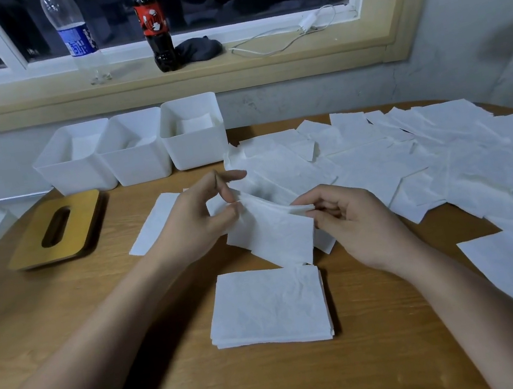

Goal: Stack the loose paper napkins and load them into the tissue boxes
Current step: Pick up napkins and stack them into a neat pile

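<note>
Pinching a napkin bundle at opposite edges, left hand and right hand hover; stack nearer.

Three white plastic tissue boxes line the round wooden table's back left, a slotted wooden lid before them. A white paper napkin stack lies centre-front; loose paper napkins spread behind and right.

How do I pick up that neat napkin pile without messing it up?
Take the napkin pile by its left and right edges, a hand from each side, I'd guess: it lies flat, loose sheets, with bare table either side.
</note>
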Demonstrator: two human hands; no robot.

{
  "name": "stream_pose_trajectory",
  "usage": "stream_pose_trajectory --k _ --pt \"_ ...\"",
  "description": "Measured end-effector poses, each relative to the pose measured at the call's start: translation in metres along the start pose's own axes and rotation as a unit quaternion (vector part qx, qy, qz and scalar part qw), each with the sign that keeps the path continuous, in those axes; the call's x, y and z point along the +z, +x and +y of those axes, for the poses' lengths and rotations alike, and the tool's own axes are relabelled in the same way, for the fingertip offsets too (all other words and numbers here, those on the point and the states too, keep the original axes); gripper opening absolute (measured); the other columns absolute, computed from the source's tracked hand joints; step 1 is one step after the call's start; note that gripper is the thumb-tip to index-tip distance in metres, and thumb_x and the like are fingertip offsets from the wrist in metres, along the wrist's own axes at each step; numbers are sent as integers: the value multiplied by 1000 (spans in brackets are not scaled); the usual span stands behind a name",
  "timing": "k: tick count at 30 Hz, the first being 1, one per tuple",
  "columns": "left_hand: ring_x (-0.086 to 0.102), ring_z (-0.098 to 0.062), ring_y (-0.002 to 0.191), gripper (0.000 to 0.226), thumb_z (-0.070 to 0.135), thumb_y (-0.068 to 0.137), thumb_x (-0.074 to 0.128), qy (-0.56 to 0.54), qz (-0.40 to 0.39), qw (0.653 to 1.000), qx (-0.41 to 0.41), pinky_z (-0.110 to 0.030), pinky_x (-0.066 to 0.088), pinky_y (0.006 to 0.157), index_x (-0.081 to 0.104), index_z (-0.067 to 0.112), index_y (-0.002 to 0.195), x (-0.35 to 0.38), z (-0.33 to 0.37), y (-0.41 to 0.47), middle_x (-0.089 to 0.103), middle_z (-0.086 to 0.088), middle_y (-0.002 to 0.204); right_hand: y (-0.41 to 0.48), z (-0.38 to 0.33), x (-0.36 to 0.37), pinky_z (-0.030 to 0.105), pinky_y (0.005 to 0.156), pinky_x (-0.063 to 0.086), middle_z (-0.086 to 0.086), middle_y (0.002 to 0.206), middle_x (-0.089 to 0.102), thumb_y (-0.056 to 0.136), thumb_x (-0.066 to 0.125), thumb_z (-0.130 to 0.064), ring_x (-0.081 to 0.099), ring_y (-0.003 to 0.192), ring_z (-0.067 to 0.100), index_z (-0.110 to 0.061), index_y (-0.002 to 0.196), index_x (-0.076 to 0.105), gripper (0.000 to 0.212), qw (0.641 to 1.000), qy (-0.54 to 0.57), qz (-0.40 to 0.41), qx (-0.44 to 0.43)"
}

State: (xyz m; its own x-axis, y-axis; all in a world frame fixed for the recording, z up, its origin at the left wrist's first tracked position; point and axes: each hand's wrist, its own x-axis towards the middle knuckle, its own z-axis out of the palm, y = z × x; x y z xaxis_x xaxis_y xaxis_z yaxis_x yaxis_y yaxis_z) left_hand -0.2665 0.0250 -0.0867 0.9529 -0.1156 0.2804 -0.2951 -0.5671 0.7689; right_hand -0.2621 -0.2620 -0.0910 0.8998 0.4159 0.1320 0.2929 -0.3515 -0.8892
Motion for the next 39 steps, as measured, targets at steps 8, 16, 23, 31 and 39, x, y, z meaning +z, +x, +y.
stream_pose_trajectory --k 8,16,23,31,39 --pt "71 -22 119 31 11 91 85 -18 -45 999 17 -46 56 107 63 16 112 -5 4 2 76 4 119 1 1 -1 43 107 56 -20 115 77 109 62 -15 69 116 1 -35 118 76 26 1000 -6 0 5" --pt "71 -15 97 14 21 92 86 33 -30 999 -3 -38 55 88 79 31 98 -10 13 -6 78 14 102 -4 -3 -4 41 101 57 -13 119 77 111 54 -23 69 117 7 -31 123 75 26 1000 11 -27 4" --pt "72 -19 98 10 24 93 85 58 -32 998 13 -39 57 84 80 33 96 -13 13 -9 79 15 100 -8 -5 1 31 80 62 -20 106 76 97 75 -46 72 97 1 -39 118 72 22 996 -86 -32 12" --pt "70 -11 80 2 25 97 80 14 -33 999 -6 -27 55 67 82 27 97 -25 33 -13 81 9 99 -5 -7 -2 39 78 59 -4 92 80 104 71 -25 74 82 12 -23 100 75 6 999 34 20 -3" --pt "77 -7 97 7 20 95 79 -54 -153 975 -150 -17 58 81 87 20 94 -39 45 -23 83 6 102 -5 -10 -8 40 63 49 15 94 82 98 77 -17 64 69 37 -8 108 70 15 973 118 -145 133"
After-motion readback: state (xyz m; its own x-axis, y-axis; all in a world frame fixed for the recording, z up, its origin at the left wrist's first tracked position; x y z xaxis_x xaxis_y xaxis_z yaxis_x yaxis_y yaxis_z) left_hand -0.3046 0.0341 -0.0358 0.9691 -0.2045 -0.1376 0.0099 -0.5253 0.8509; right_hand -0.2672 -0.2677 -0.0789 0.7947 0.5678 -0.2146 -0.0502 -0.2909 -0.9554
